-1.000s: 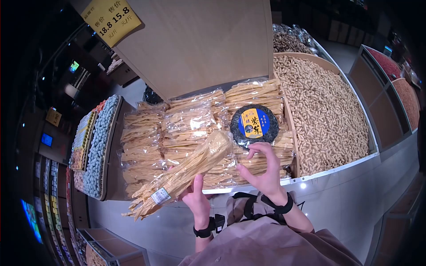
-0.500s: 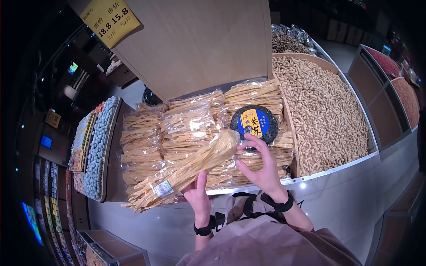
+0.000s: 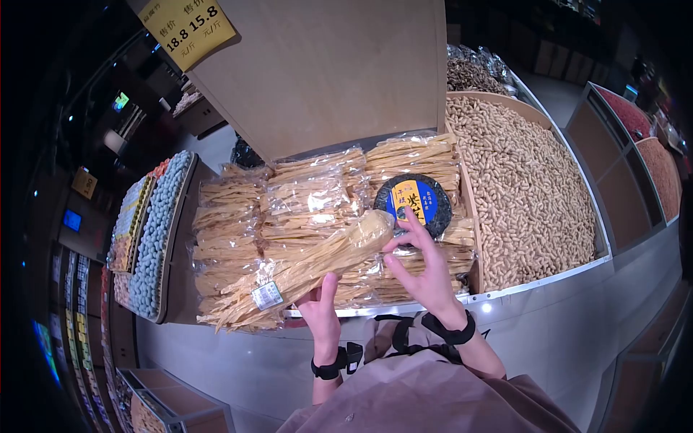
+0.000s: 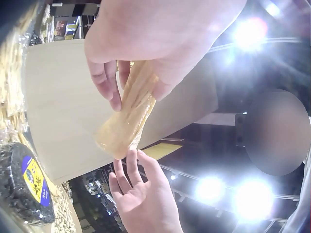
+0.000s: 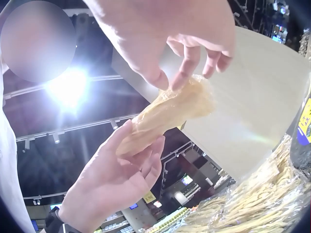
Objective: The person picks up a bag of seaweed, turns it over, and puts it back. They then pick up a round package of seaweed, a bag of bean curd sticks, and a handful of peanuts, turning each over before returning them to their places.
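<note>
Gripping bagged stick bundle (image 3: 310, 261) in left hand (image 3: 321, 310), between thumb and fingers. Holding at a tilt above front-left part of counter (image 3: 505, 289). Touching rounded end with right hand (image 3: 426, 278), narrow at thumb and index; cannot tell whether pinching film. Probably mid-handling, maybe checking. Likely calls for keeping left support while steadying that end, clear of black round pack (image 3: 437, 203) toward counter's right side.

One round black package (image 3: 432, 203); nearer than it, two hands (image 3: 320, 315) (image 3: 429, 280), two wristbands (image 3: 329, 369) (image 3: 458, 333); left of it, one held bundle (image 3: 310, 265), two price signs (image 3: 189, 35) (image 3: 85, 182); right, one peanut bin (image 3: 469, 209).
</note>
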`<state>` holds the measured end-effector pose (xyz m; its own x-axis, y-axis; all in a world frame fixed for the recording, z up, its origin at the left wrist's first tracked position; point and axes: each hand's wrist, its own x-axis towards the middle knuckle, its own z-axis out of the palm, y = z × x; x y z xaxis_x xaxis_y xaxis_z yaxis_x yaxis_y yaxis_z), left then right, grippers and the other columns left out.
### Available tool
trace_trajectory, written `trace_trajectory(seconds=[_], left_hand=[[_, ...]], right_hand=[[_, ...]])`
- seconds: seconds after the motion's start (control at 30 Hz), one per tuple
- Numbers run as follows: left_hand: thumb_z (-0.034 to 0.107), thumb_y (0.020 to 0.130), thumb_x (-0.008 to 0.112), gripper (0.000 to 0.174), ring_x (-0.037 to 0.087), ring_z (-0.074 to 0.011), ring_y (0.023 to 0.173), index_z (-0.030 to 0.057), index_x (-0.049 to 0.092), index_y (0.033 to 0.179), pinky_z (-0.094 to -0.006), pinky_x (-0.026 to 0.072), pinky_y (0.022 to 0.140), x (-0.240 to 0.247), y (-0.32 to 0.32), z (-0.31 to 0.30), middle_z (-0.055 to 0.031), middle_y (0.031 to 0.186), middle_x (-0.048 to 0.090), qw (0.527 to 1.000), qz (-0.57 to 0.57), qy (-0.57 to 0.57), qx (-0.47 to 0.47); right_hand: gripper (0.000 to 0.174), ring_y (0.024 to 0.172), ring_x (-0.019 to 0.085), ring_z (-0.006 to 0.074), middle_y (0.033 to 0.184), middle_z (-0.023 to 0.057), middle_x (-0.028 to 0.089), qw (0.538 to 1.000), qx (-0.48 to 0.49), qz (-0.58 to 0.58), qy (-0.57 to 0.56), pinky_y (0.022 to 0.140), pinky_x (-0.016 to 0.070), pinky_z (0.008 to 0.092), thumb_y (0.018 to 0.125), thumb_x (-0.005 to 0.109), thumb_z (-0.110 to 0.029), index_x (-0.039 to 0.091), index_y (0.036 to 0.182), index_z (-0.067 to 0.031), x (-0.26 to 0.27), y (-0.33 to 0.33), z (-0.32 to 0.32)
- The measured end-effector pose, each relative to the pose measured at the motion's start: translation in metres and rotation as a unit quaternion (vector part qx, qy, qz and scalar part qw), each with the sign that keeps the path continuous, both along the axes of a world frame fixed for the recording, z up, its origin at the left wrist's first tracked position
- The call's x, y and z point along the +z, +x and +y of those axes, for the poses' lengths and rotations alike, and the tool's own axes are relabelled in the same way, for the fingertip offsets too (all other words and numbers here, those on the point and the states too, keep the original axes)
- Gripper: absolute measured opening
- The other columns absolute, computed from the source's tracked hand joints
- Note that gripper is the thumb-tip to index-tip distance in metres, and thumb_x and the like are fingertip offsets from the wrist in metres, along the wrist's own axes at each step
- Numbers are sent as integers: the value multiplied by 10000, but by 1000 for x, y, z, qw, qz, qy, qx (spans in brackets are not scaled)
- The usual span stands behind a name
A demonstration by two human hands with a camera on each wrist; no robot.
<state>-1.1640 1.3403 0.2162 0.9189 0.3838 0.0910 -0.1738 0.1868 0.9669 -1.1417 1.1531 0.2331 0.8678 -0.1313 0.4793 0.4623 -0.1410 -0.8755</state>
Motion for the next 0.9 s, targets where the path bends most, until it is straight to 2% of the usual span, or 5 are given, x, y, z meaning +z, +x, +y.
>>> trace_trajectory(seconds=[0.27, 0.33, 0.43, 0.77, 0.9], left_hand=[[92, 937, 652, 393, 623, -178, 948, -37, 520, 1283, -326, 534, 847, -5, -1, -4, -106, 1134, 627, 997, 2, 68, 37], [88, 933, 656, 388, 625, -179, 956, -40, 528, 1276, -327, 538, 849, -4, -2, -5, -108, 1140, 627, 997, -9, 68, 26], [81, 930, 658, 384, 626, -181, 970, -40, 533, 1272, -327, 542, 850, -8, -4, -4, -110, 1149, 627, 997, -9, 72, 23], [67, 926, 659, 373, 644, -185, 940, -46, 541, 1261, -332, 541, 859, -4, -11, -5, -109, 1116, 644, 996, 0, 93, 15], [63, 927, 657, 382, 647, -185, 946, -46, 532, 1271, -325, 534, 874, -6, -15, -6, -113, 1123, 645, 997, 4, 79, 8]], right_hand=[[709, 809, 582, 173, 795, 55, 585, 988, -57, -35, -136, 761, 487, 310, 837, 724, -53, 399, 1468, -52, -10, -3, -6], [766, 602, 538, 154, 684, 37, 555, 994, -12, 77, 79, 608, 473, 293, 833, 706, -29, 336, 1502, -51, -7, -10, 2], [780, 473, 494, 148, 605, 34, 527, 998, 25, 60, 27, 514, 450, 292, 850, 668, -28, 280, 1525, -63, -10, -9, 4], [770, 496, 576, 199, 627, 51, 582, 979, 69, 87, -172, 529, 491, 347, 850, 636, -67, 303, 1535, -182, -2, -10, -7], [774, 494, 587, 234, 605, 62, 585, 993, 46, 104, -39, 532, 499, 370, 851, 628, -92, 293, 1540, -211, -5, -15, -3]])
